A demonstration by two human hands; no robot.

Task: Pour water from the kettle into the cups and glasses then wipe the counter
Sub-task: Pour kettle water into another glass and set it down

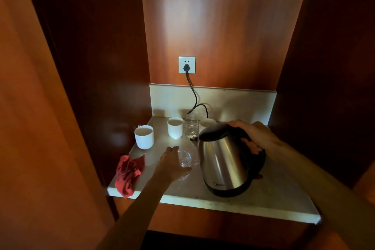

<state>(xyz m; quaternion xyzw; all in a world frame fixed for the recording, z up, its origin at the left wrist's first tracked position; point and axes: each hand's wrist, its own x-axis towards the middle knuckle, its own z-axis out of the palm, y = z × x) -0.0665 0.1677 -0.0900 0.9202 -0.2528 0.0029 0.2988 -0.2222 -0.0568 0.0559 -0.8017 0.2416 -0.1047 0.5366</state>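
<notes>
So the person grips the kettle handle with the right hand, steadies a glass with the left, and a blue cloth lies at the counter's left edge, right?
Nearly. The head view shows the cloth is red, not blue. The rest stands: the right hand grips the handle of the kettle, the left hand steadies the glass, and the cloth lies at the left edge of the counter.

arms: bare, no sleeves visible | hands [172, 160]: seemingly no rings, dim light

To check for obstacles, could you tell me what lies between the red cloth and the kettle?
In the head view, the left hand and the glass it holds lie between the red cloth and the kettle.
</notes>
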